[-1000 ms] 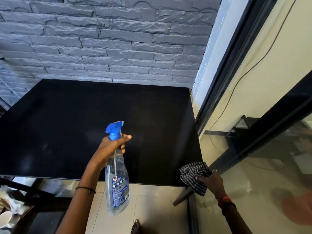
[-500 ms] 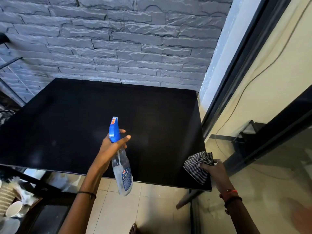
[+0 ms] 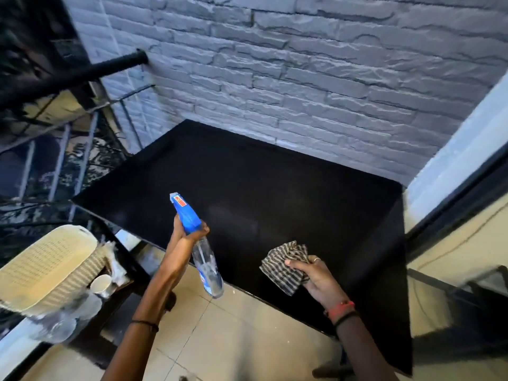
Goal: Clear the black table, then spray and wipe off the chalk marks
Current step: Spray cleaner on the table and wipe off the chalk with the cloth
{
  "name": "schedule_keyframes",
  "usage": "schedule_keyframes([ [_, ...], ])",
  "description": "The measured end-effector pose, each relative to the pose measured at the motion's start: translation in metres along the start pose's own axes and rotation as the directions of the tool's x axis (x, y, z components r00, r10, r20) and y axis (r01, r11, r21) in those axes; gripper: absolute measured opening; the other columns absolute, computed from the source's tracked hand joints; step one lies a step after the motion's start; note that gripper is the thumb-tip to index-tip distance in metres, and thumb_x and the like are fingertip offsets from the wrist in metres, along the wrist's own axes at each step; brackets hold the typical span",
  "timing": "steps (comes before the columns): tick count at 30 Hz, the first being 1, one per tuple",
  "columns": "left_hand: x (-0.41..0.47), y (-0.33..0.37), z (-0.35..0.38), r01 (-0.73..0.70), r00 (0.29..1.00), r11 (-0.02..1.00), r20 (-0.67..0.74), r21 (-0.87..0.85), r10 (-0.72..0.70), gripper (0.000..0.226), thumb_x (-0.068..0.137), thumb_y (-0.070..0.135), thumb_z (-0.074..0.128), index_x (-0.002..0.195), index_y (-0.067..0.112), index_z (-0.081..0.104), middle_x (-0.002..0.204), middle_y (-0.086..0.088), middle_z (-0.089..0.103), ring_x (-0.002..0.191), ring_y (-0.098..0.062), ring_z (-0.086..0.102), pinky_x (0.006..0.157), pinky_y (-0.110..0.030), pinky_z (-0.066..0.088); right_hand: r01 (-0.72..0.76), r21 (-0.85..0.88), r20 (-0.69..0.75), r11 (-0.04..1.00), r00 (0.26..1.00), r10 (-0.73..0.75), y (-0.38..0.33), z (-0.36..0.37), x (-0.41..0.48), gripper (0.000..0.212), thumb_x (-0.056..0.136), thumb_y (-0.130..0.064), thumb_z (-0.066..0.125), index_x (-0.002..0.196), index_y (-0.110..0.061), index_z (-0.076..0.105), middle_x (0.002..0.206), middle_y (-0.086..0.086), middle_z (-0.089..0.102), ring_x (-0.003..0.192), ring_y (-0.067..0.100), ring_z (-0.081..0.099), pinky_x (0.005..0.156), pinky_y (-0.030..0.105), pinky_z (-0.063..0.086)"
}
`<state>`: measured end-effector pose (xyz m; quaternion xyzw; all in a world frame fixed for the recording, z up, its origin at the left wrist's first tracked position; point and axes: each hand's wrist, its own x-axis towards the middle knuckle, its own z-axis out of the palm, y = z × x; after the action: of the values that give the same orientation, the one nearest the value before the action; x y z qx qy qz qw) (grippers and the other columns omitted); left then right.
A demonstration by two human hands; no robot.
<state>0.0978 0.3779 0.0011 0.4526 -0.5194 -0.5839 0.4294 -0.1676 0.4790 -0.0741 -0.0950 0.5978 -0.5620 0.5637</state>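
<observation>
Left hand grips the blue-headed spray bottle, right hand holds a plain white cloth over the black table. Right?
No: the head view shows the cloth in the right hand is dark-and-light checked, not plain white. The left hand does grip the spray bottle.

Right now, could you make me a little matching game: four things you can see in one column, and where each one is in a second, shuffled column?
Things
1. clear plastic spray bottle with a blue trigger head
2. crumpled black-and-white striped cloth
3. flat black table
4. cream woven basket

Places
A. against the grey brick wall
B. gripped in the left hand
C. far left, off the table
D. held in the right hand

Pairs: 1-B, 2-D, 3-A, 4-C
</observation>
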Motion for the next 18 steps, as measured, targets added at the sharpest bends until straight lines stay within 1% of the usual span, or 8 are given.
schedule_keyframes([
  [3,0.006,-0.004,-0.040,-0.066,0.995,0.998,-0.076,-0.001,0.066,0.030,0.084,0.007,0.066,0.108,0.015,0.050,0.087,0.009,0.061,0.078,-0.005,0.058,0.066,-0.014,0.047,-0.017,-0.044,0.072,0.999,0.997,0.020,0.010,0.055,0.011,0.027,0.070,0.012,0.070,0.087,-0.003,0.056,0.086,0.020,0.068,0.068,0.025,0.069,0.069,0.034,0.057],
  [4,0.008,-0.004,-0.053,-0.085,0.993,0.996,-0.080,-0.005,0.085,0.025,0.087,0.004,0.064,0.107,0.012,0.051,0.088,0.007,0.062,0.080,-0.005,0.058,0.069,-0.013,0.048,-0.020,-0.057,0.091,0.998,0.995,0.025,0.013,0.072,0.014,0.026,0.071,0.013,0.070,0.086,-0.003,0.056,0.085,0.019,0.068,0.066,0.024,0.069,0.065,0.033,0.058],
  [7,0.016,0.001,-0.105,-0.125,0.989,0.992,-0.082,0.011,0.126,0.022,0.085,0.015,0.065,0.105,0.013,0.055,0.093,0.005,0.064,0.087,-0.008,0.059,0.078,-0.020,0.049,-0.059,-0.088,0.159,0.994,0.985,0.072,0.027,0.137,0.028,0.033,0.069,0.013,0.071,0.092,-0.003,0.054,0.087,0.021,0.067,0.066,0.024,0.069,0.060,0.032,0.058],
  [9,0.022,0.003,-0.133,-0.128,0.987,0.992,-0.100,-0.017,0.125,0.023,0.085,0.009,0.066,0.105,0.009,0.056,0.092,0.005,0.066,0.089,-0.008,0.061,0.081,-0.020,0.048,-0.070,-0.118,0.194,0.990,0.977,0.092,0.036,0.175,0.035,0.039,0.068,0.012,0.072,0.098,-0.001,0.053,0.089,0.022,0.067,0.069,0.027,0.069,0.061,0.033,0.058],
  [11,0.028,0.007,-0.166,-0.135,0.981,0.990,-0.145,-0.032,0.129,0.025,0.083,0.002,0.067,0.104,0.006,0.055,0.091,0.003,0.065,0.089,-0.008,0.061,0.081,-0.020,0.048,-0.079,-0.143,0.221,0.987,0.969,0.110,0.045,0.221,0.043,0.039,0.067,0.011,0.073,0.098,-0.001,0.053,0.089,0.022,0.067,0.070,0.027,0.069,0.061,0.033,0.057],
  [15,0.040,0.013,-0.230,-0.164,0.962,0.986,-0.223,-0.016,0.157,0.039,0.082,0.002,0.068,0.114,0.019,0.054,0.094,-0.002,0.063,0.086,-0.010,0.061,0.080,-0.020,0.050,-0.068,-0.183,0.331,0.981,0.935,0.126,0.064,0.306,0.057,0.031,0.068,0.011,0.073,0.092,0.000,0.058,0.088,0.021,0.069,0.073,0.028,0.070,0.063,0.032,0.057],
  [17,0.046,0.012,-0.263,-0.165,0.949,0.986,-0.276,-0.019,0.154,0.041,0.081,0.004,0.068,0.111,0.027,0.054,0.096,-0.003,0.063,0.087,-0.012,0.061,0.079,-0.019,0.050,-0.052,-0.209,0.381,0.977,0.915,0.130,0.074,0.344,0.061,0.021,0.070,0.012,0.070,0.084,-0.001,0.061,0.083,0.017,0.070,0.072,0.025,0.069,0.068,0.034,0.058],
  [18,0.049,0.012,-0.273,-0.160,0.945,0.987,-0.290,-0.017,0.149,0.043,0.082,0.002,0.067,0.111,0.030,0.052,0.098,-0.004,0.062,0.089,-0.013,0.061,0.078,-0.017,0.050,-0.048,-0.218,0.391,0.975,0.911,0.132,0.076,0.358,0.062,0.021,0.071,0.012,0.070,0.083,-0.003,0.062,0.083,0.016,0.070,0.073,0.025,0.069,0.072,0.036,0.056],
])
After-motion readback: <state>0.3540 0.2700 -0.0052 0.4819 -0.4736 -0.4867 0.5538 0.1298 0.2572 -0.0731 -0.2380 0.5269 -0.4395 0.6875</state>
